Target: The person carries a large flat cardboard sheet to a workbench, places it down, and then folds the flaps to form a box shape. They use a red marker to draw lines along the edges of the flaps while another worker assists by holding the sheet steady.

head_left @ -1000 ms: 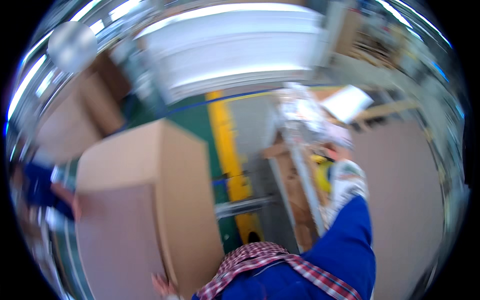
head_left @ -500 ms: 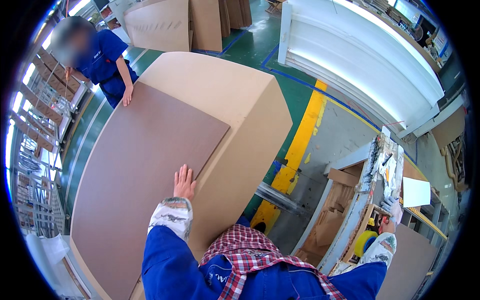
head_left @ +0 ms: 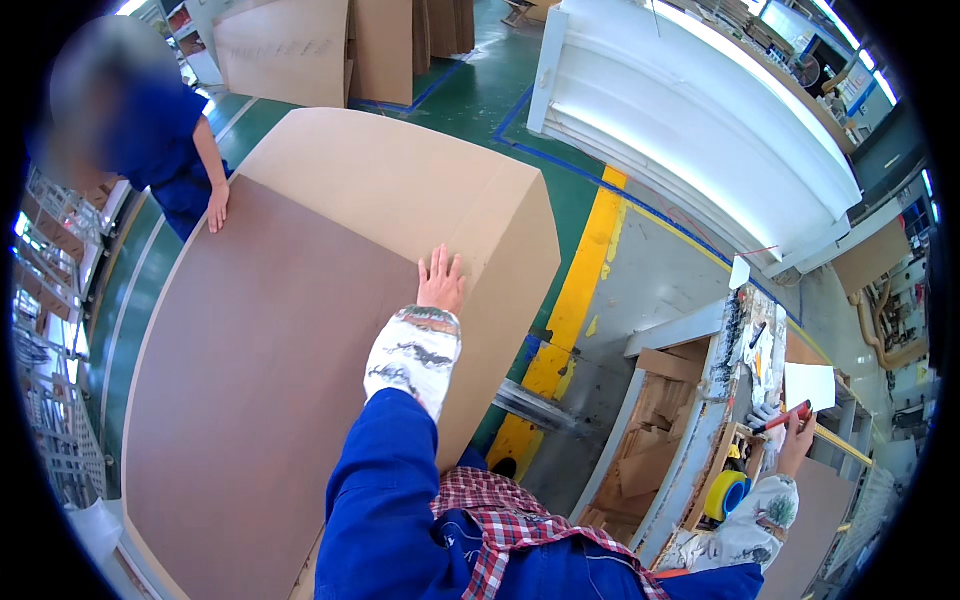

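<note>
My left hand [head_left: 441,283] lies flat with fingers spread at the corner of a dark brown sheet [head_left: 270,330]. Its fingers reach onto the tan board [head_left: 390,150] underneath, near that stack's right edge. At the right, over a cluttered bench [head_left: 745,360], my right hand [head_left: 795,445] is closed around a slim red tool with a dark end [head_left: 785,418]. Whether it is a marker or a knife I cannot tell. Just below it are a grey glove [head_left: 763,415] and a roll of yellow tape [head_left: 727,495].
A co-worker in blue [head_left: 165,130] stands at the far left, one hand [head_left: 218,207] on the sheet's far edge. Large white panels [head_left: 690,130] stand at the back right. Brown boards [head_left: 380,50] lean at the back. Cardboard scraps [head_left: 655,440] fill the bench's lower shelf.
My left hand has slid forward and right to the sheet's corner. My right hand has risen from the bench's tool tray, with the red tool now plainly in it.
</note>
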### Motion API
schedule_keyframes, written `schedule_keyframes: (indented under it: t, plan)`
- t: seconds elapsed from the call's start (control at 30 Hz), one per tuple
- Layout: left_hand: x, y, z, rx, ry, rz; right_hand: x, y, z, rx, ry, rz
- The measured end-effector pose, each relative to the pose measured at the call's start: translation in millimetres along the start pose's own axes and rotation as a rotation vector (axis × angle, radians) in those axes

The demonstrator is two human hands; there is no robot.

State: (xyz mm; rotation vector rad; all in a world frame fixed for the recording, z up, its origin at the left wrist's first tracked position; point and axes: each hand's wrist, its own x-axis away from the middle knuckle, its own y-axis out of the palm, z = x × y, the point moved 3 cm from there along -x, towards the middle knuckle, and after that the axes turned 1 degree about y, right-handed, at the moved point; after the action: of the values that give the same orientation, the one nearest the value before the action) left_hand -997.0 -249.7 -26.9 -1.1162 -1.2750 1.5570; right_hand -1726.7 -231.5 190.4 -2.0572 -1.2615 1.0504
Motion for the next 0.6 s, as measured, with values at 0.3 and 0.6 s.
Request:
schedule_keyframes:
  t: [0.3, 0.6]
  plan:
    - [-4.8, -71.4, 102.9, 0.907, 0.045, -0.005, 91.6, 153.7, -250.1, -0.852, 0.226, -0.659]
    - [223.5, -124.8, 39.9, 1.798, -0.567, -0.363, 220.7, 317.4, -435.3, -1.034, 0.247, -1.505]
